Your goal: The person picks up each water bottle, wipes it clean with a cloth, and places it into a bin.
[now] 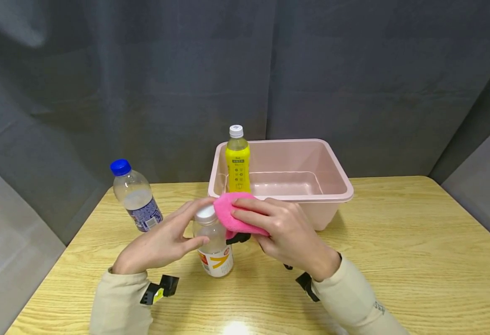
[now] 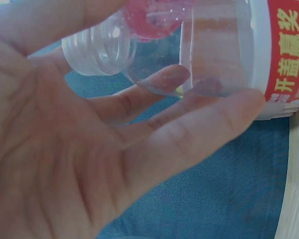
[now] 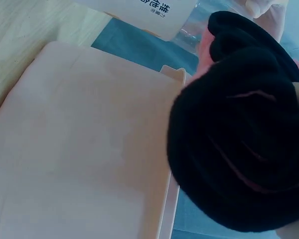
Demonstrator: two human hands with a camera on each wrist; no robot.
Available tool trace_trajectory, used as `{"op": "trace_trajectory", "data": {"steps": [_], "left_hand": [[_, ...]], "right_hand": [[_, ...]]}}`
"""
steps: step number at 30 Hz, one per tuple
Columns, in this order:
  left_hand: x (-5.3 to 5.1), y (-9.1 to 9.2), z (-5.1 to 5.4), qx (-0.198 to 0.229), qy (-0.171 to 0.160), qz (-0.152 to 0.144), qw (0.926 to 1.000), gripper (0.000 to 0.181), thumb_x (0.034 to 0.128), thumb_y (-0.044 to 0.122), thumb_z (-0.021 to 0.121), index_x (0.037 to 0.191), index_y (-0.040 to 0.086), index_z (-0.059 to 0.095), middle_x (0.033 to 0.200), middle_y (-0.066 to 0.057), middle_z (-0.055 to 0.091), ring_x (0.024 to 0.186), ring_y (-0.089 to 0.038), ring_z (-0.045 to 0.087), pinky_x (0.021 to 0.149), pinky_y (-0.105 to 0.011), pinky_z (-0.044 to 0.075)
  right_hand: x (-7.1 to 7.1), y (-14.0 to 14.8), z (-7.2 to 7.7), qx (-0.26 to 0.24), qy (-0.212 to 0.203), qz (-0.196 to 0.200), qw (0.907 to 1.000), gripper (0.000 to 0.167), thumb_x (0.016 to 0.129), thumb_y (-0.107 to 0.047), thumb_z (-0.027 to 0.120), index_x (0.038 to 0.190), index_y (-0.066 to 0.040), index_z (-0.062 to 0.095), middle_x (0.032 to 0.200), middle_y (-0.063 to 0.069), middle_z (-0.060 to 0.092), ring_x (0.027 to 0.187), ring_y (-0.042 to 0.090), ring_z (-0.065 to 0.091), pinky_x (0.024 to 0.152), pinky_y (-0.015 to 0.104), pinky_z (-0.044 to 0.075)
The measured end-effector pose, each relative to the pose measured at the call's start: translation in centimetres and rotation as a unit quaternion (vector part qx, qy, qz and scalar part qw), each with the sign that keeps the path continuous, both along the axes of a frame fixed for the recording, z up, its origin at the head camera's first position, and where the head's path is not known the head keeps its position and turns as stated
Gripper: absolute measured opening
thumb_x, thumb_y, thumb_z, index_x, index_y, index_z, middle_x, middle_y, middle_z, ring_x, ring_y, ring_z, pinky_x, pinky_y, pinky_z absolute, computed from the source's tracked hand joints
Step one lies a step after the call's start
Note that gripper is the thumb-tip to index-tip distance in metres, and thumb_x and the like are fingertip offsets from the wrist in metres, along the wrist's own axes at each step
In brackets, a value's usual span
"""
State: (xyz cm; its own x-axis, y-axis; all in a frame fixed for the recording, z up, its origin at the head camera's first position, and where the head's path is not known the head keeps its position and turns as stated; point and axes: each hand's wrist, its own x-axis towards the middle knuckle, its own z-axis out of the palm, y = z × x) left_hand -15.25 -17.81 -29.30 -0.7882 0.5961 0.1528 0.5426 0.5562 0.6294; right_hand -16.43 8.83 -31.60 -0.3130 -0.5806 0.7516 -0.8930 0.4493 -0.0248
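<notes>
A clear plastic bottle (image 1: pixel 215 239) with a white cap and a white, red and orange label stands on the table. My left hand (image 1: pixel 165 235) is around its upper part, thumb on the near side and fingers behind, loosely extended. In the left wrist view a gap shows between the palm and the bottle (image 2: pixel 219 45). My right hand (image 1: pixel 284 230) grips a folded soft cloth (image 1: pixel 232 214), pink on one side and black on the other. The cloth is right beside the bottle's cap and shoulder; whether it touches is unclear. In the right wrist view the black side of the cloth (image 3: pixel 239 134) hides most of the fingers.
Behind the hands stands a pink plastic basin (image 1: pixel 287 197). A yellow-labelled bottle (image 1: pixel 238 167) with a white cap is upright at its left end. Farther left on the wooden table (image 1: pixel 395 260) is a blue-capped bottle (image 1: pixel 138 197). Grey curtain (image 1: pixel 178 93) hangs behind.
</notes>
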Motion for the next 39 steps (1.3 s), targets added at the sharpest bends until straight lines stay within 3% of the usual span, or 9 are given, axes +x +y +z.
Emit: {"op": "trace_trajectory", "data": {"steps": [4,8,12,20,22,27,31,34,39], "left_hand": [[0.0,-0.1,-0.1,0.013,0.002,-0.014,0.9998,0.068,0.0966,0.008,0.070,0.154,0.017,0.035,0.152,-0.016,0.043,0.133,-0.038,0.048,0.091,-0.047,0.057],[0.1,-0.1,0.0,0.008,0.001,-0.009,0.9999,0.068,0.0971,0.010,0.069,0.155,0.018,0.035,0.153,-0.016,0.042,0.133,-0.039,0.048,0.090,-0.047,0.057],[0.1,-0.1,0.0,0.007,0.000,-0.006,1.0000,0.068,0.0971,0.009,0.069,0.155,0.018,0.034,0.153,-0.018,0.041,0.133,-0.041,0.048,0.090,-0.048,0.057],[0.1,-0.1,-0.1,0.012,0.003,-0.005,0.9999,0.069,0.0956,0.003,0.069,0.154,0.015,0.035,0.153,-0.018,0.041,0.135,-0.041,0.046,0.090,-0.047,0.057],[0.1,-0.1,-0.1,0.011,0.004,-0.004,0.9999,0.069,0.0952,0.003,0.069,0.154,0.015,0.035,0.153,-0.018,0.041,0.134,-0.041,0.046,0.090,-0.047,0.057],[0.2,-0.1,-0.2,0.010,0.006,-0.003,0.9999,0.070,0.0943,0.001,0.070,0.154,0.014,0.035,0.152,-0.018,0.042,0.133,-0.040,0.047,0.091,-0.047,0.057],[0.2,-0.2,-0.3,0.014,0.001,-0.006,0.9999,0.069,0.0948,0.001,0.069,0.154,0.014,0.035,0.153,-0.018,0.041,0.134,-0.040,0.047,0.090,-0.047,0.057],[0.1,-0.2,-0.2,0.012,0.002,-0.007,0.9999,0.069,0.0957,0.004,0.069,0.154,0.016,0.035,0.153,-0.017,0.041,0.134,-0.041,0.047,0.090,-0.047,0.057],[0.1,-0.2,0.0,0.006,0.005,-0.009,0.9999,0.068,0.0964,0.006,0.069,0.154,0.017,0.035,0.153,-0.016,0.042,0.133,-0.039,0.048,0.091,-0.047,0.057]], "right_hand": [[0.1,0.1,0.0,0.052,-0.018,-0.012,0.9984,0.047,0.070,0.011,0.074,0.113,-0.010,0.079,0.120,0.004,0.072,0.098,0.026,0.072,0.077,0.039,0.060],[0.0,0.1,-0.4,0.123,-0.064,-0.022,0.9901,0.043,0.072,0.011,0.071,0.107,-0.013,0.079,0.114,0.001,0.073,0.079,0.021,0.070,0.064,0.032,0.057],[-0.3,-0.3,-1.4,0.169,-0.119,-0.023,0.9780,0.040,0.069,0.012,0.066,0.096,-0.015,0.077,0.101,-0.002,0.072,0.064,0.014,0.060,0.052,0.025,0.045],[-0.1,-1.6,-3.8,0.300,-0.177,-0.041,0.9366,0.031,0.066,0.010,0.069,0.072,-0.020,0.066,0.066,-0.013,0.049,0.055,0.010,0.043,0.050,0.027,0.037],[-0.1,-1.7,-3.9,0.309,-0.183,-0.049,0.9322,0.032,0.066,0.010,0.070,0.071,-0.021,0.064,0.065,-0.013,0.046,0.055,0.010,0.040,0.051,0.027,0.035],[-0.2,-1.6,-3.9,0.304,-0.190,-0.044,0.9323,0.034,0.067,0.011,0.070,0.073,-0.022,0.065,0.067,-0.014,0.051,0.055,0.009,0.043,0.050,0.026,0.035],[-0.3,-1.3,-3.4,0.288,-0.191,-0.030,0.9379,0.036,0.068,0.011,0.067,0.081,-0.021,0.073,0.080,-0.013,0.067,0.064,0.009,0.059,0.051,0.026,0.041],[-0.3,-1.0,-2.9,0.260,-0.189,-0.024,0.9466,0.042,0.069,0.012,0.067,0.092,-0.020,0.079,0.096,-0.010,0.074,0.079,0.012,0.069,0.054,0.026,0.048],[-0.3,-0.4,-1.8,0.202,-0.149,-0.026,0.9676,0.042,0.072,0.011,0.069,0.101,-0.017,0.079,0.103,-0.005,0.074,0.076,0.016,0.070,0.055,0.027,0.051]]}}
